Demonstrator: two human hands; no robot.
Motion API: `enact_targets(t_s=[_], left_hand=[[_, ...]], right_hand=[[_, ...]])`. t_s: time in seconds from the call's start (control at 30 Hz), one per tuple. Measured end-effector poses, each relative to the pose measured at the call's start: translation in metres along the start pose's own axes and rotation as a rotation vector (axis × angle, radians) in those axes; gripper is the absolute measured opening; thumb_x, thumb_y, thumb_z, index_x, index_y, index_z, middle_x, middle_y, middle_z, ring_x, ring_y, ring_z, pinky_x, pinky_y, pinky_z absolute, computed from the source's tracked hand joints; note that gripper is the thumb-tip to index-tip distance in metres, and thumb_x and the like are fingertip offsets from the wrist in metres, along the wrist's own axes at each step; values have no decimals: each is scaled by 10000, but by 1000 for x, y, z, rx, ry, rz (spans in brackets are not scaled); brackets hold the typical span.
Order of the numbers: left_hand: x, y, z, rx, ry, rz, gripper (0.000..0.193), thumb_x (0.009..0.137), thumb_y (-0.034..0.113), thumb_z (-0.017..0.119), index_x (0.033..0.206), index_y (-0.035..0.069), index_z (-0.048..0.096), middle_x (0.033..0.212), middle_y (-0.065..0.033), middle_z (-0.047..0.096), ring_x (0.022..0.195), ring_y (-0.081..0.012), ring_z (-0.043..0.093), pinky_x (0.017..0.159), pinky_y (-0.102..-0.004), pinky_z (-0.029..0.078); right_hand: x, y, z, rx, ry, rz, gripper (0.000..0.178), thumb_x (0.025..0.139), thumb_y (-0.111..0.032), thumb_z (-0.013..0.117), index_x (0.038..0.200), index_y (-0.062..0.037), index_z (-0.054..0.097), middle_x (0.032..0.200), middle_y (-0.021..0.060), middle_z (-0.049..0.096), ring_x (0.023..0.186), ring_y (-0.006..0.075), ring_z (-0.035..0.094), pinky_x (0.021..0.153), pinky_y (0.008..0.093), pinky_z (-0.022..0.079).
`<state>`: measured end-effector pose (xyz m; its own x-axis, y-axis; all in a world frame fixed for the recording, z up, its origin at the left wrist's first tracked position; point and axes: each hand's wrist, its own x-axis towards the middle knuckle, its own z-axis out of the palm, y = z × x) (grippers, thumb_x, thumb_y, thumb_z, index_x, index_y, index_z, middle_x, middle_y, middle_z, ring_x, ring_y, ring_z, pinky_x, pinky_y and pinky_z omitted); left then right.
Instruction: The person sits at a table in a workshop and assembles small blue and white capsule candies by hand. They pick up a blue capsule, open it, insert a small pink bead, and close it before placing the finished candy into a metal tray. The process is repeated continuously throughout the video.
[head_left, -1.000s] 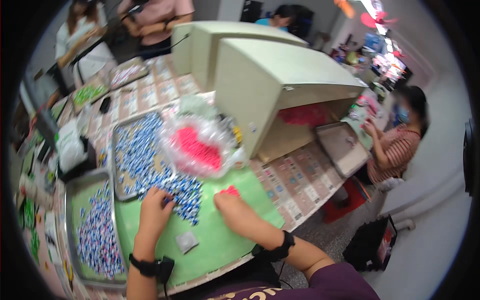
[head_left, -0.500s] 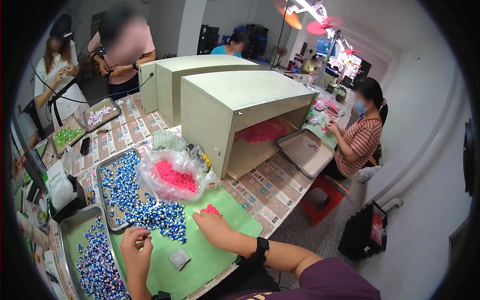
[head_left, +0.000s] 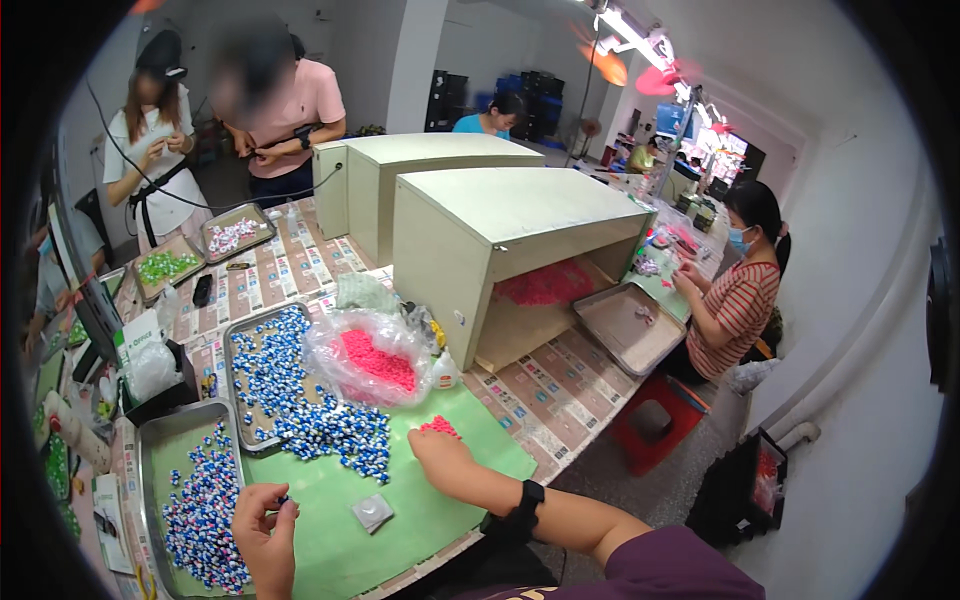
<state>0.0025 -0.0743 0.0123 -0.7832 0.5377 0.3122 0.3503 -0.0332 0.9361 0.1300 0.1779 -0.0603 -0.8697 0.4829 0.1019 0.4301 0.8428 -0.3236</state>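
Note:
My left hand (head_left: 265,535) is raised above the green mat (head_left: 330,530), beside the left tray's edge. Its thumb and forefinger pinch a tiny dark-blue piece (head_left: 284,498). At the mat's far side my right hand (head_left: 442,462) reaches to a small heap of pink pieces (head_left: 440,427); its fingers are bent and mostly hidden, so what they grip is not visible. A loose pile of blue-and-white pieces (head_left: 345,435) spreads from a metal tray (head_left: 238,405) onto the mat. Behind it lies a clear plastic bag (head_left: 325,365) of pink pieces. A small grey square (head_left: 373,513) lies between my hands.
A second metal tray (head_left: 150,470) at left holds blue, white and pink pieces. A pale wooden shelf unit (head_left: 440,270) stands beyond the bag, near a white bottle (head_left: 445,372). Co-workers stand or sit around the table. A red stool (head_left: 655,430) is at right.
The whole view has shifted, so the table sits further right. My left hand has moved slightly left and nearer, still pinching the tiny piece. My right hand stays at the pink heap.

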Motion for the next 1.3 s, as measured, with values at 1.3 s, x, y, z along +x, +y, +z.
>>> enact_targets(t_s=[1.3], left_hand=[[14,11,63,-462,-152,-273,81,857,-9,599,915,-37,649,865,-98,620,612,-133,560,532,-253,475]], right_hand=[[6,-55,-68,876,233,-656,237,717,138,609,861,-43,558,989,114,605,895,269,595,735,339,476]])
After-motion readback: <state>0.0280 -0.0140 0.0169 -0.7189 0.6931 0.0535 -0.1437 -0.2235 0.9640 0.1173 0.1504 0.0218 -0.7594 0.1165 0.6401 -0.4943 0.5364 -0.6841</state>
